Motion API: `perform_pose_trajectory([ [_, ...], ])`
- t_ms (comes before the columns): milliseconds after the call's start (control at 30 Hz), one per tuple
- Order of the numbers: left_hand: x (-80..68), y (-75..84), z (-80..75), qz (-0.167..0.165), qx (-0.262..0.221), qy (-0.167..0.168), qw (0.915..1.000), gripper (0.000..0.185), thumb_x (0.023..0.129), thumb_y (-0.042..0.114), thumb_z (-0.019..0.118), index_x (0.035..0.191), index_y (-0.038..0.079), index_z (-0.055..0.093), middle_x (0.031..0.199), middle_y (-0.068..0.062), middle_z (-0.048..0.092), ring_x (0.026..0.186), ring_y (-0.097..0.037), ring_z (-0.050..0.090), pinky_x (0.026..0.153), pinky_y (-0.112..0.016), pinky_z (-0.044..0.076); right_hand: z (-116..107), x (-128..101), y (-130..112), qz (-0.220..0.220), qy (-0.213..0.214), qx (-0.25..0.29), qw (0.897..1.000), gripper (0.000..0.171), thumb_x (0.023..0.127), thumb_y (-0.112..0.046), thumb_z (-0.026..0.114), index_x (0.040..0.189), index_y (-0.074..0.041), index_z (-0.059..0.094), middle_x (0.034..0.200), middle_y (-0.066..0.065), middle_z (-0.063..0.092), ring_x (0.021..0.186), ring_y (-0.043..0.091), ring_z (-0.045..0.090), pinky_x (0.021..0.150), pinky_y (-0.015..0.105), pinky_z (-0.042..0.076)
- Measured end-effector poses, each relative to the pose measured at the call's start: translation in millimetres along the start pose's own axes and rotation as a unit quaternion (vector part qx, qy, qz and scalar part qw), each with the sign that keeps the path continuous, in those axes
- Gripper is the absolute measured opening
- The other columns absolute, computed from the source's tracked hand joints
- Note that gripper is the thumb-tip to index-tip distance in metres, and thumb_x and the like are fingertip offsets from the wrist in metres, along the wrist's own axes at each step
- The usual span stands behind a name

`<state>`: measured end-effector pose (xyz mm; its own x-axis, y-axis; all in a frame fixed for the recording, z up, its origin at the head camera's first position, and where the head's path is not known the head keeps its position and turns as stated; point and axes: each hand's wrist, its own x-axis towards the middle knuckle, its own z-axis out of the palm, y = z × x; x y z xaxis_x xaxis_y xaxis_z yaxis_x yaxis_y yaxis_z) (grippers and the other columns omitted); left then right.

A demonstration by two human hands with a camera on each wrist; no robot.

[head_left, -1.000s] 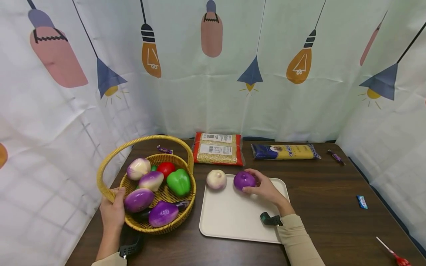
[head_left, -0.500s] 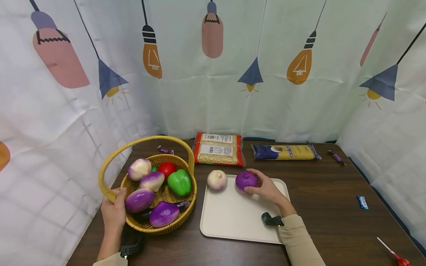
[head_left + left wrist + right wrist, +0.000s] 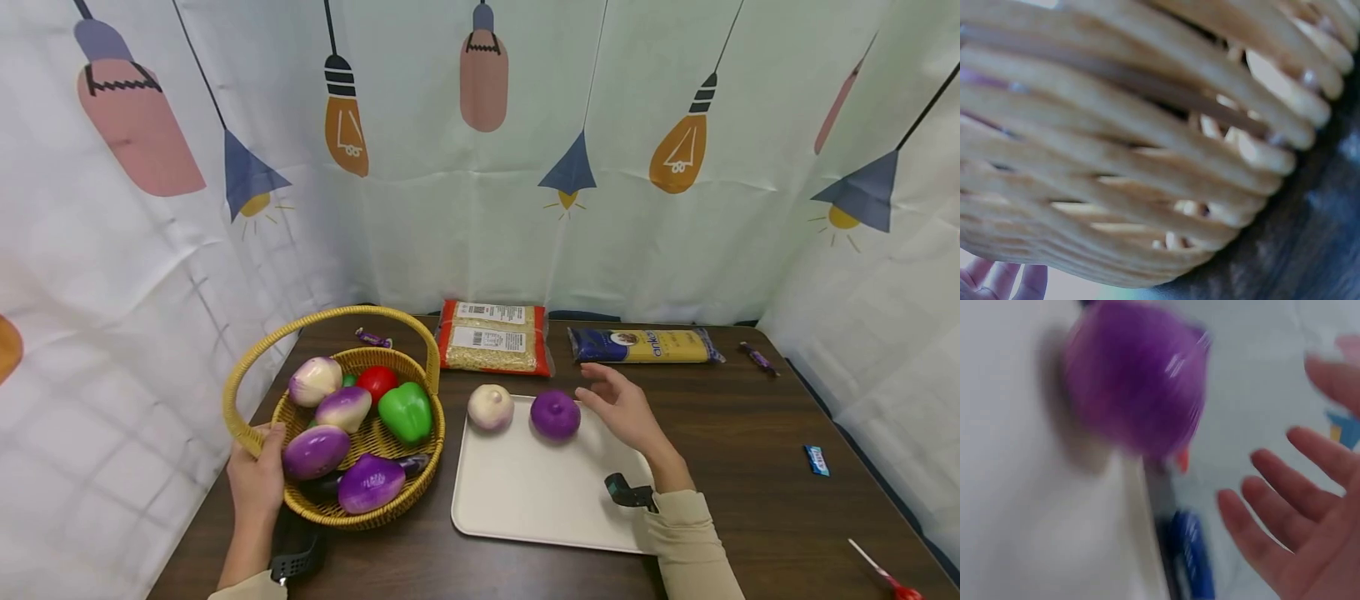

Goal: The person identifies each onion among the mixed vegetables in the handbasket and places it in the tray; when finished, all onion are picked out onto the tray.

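Since the earlier frame the right hand (image 3: 626,410) has let go of the purple onion (image 3: 556,414), fingers (image 3: 1272,481) spread and holding nothing; the onion now sits on the tray (image 3: 525,492) at centre frame, beside a white onion (image 3: 491,407). Lower left, the left hand (image 3: 257,477) grips the basket (image 3: 337,512) rim on the counter (image 3: 750,467), vegetables inside, nothing between hand and basket.

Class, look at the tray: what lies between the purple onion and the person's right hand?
Nothing. In the head view only bare tray shows between the purple onion and the open right hand; the right wrist view also shows a gap.
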<state>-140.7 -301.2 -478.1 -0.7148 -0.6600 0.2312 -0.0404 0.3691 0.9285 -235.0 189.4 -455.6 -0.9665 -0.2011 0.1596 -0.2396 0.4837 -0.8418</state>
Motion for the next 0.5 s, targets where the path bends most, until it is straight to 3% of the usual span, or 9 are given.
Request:
perform_pose_trajectory([
  [100, -0.6, 1.4, -0.6, -0.007, 0.004, 0.0, 1.0, 0.033, 0.097, 0.029, 0.059, 0.081, 0.002, 0.049, 0.066, 0.004, 0.043, 0.062, -0.011, 0.04, 0.061, -0.025, 0.031, 14.2, -0.2, -20.8, -0.035, 0.039, 0.035, 0.998, 0.039, 0.094, -0.026, 0.066, 0.129, -0.009, 0.059, 0.127, 0.008, 0.063, 0.11, 0.026, 0.061, 0.09, 0.037, 0.05],
  [200, -0.4, 2.4, -1.0, -0.013, 0.01, -0.001, 0.9999, 0.033, 0.097, 0.031, 0.058, 0.084, 0.002, 0.05, 0.07, 0.004, 0.044, 0.065, -0.01, 0.041, 0.064, -0.025, 0.031, 41.0, -3.7, -47.2, -0.081, 0.045, 0.084, 0.992, 0.027, 0.093, -0.012, 0.066, 0.119, -0.004, 0.064, 0.117, 0.011, 0.067, 0.1, 0.02, 0.064, 0.084, 0.03, 0.052],
  [367, 0.0, 2.3, -0.7, -0.015, 0.008, 0.001, 0.9999, 0.032, 0.097, 0.031, 0.058, 0.082, 0.003, 0.05, 0.07, 0.004, 0.045, 0.065, -0.011, 0.041, 0.064, -0.025, 0.031, 92.6, -20.7, -98.6, -0.171, -0.003, 0.117, 0.978, 0.02, 0.089, 0.003, 0.066, 0.109, 0.004, 0.066, 0.107, 0.018, 0.068, 0.094, 0.031, 0.064, 0.08, 0.038, 0.054],
  [500, 0.0, 1.1, -0.2, -0.013, 0.001, 0.004, 0.9999, 0.03, 0.096, 0.029, 0.059, 0.079, 0.007, 0.051, 0.074, 0.006, 0.049, 0.068, -0.009, 0.044, 0.066, -0.024, 0.032, 134.8, -28.0, -113.6, -0.23, -0.06, 0.138, 0.962, 0.022, 0.089, 0.001, 0.066, 0.111, -0.003, 0.066, 0.111, 0.013, 0.067, 0.099, 0.03, 0.063, 0.084, 0.04, 0.053],
])
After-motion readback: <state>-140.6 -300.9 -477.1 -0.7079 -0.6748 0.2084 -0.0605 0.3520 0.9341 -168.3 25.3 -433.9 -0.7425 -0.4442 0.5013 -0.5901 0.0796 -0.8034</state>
